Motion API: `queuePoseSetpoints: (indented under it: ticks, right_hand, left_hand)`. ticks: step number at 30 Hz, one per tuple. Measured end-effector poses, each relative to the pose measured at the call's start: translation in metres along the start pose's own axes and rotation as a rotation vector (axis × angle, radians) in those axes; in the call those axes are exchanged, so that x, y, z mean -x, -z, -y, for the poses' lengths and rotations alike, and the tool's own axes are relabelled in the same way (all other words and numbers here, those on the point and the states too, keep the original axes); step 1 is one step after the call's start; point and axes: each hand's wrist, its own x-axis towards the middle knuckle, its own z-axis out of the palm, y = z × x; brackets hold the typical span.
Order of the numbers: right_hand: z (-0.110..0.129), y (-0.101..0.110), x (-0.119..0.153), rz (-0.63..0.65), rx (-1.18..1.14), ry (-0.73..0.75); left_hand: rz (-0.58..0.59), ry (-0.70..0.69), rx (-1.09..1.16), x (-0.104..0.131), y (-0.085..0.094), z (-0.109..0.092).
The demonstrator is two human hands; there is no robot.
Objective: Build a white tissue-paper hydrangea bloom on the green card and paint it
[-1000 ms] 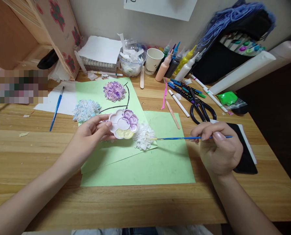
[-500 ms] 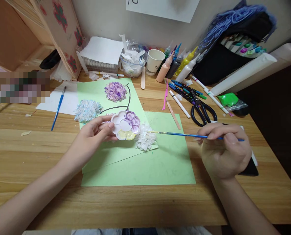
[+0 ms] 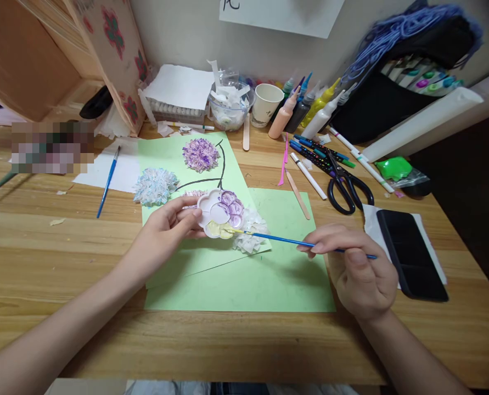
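My left hand (image 3: 172, 222) grips a small white flower-shaped paint palette (image 3: 206, 211) by its left edge. Purple paint lies in its right wells and pale yellow in the lower ones. Between the fingers of my right hand (image 3: 359, 271) is a thin blue paintbrush (image 3: 287, 240), its tip at the yellow paint. Under the palette, a white tissue-paper flower (image 3: 252, 230) is partly covered. A purple flower (image 3: 200, 154) and a light blue one (image 3: 156, 186) sit on green paper (image 3: 240, 288), joined by black drawn stems. Another pinkish flower is mostly hidden behind the palette.
Black scissors (image 3: 347, 186), pens and a wooden stick (image 3: 297, 195) lie to the right, with a black tray (image 3: 412, 255) nearer. Behind stand paint bottles (image 3: 283, 115), a paper cup (image 3: 265, 104) and a bowl of paper scraps (image 3: 230, 109). A second brush (image 3: 109, 181) rests at left.
My right hand has moved left and slightly down, bringing the brush tip from above the white flower to the palette's yellow paint. The view has shifted slightly; the black tray shows more.
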Motion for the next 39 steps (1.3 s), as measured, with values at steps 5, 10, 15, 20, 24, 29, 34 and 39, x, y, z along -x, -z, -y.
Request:
queuePoseSetpoints:
  ticks: [5, 10, 15, 20, 24, 29, 34, 39]
  right_hand:
    - [0.0, 0.0, 0.0, -0.036, -0.002, -0.042]
    - [0.002, -0.001, -0.001, -0.047, -0.019, -0.06]
    - [0.008, 0.003, -0.013, -0.288, -0.112, -0.076]
    - [0.006, 0.01, -0.023, -0.501, -0.098, -0.082]
    - [0.003, 0.011, -0.023, -0.494, -0.067, -0.094]
    - [0.003, 0.013, -0.024, -0.558, -0.045, -0.094]
    - [0.001, 0.016, -0.026, -0.551, -0.038, -0.135]
    - [0.001, 0.017, -0.026, -0.585, 0.027, -0.127]
  left_hand:
    - [-0.002, 0.01, 0.001, 0.001, -0.001, -0.003]
    - [-0.001, 0.01, 0.014, 0.0, 0.0, 0.0]
    - [-0.011, 0.001, 0.02, -0.002, 0.002, 0.002]
    - [-0.024, 0.012, 0.051, -0.003, 0.004, 0.001]
    - [-0.037, 0.014, 0.057, -0.003, 0.005, 0.002]
    - [-0.042, 0.006, 0.048, -0.003, 0.006, 0.003]
    - [-0.046, 0.019, 0.057, -0.005, 0.005, 0.004]
    - [-0.042, 0.024, 0.077, -0.003, 0.004, 0.002]
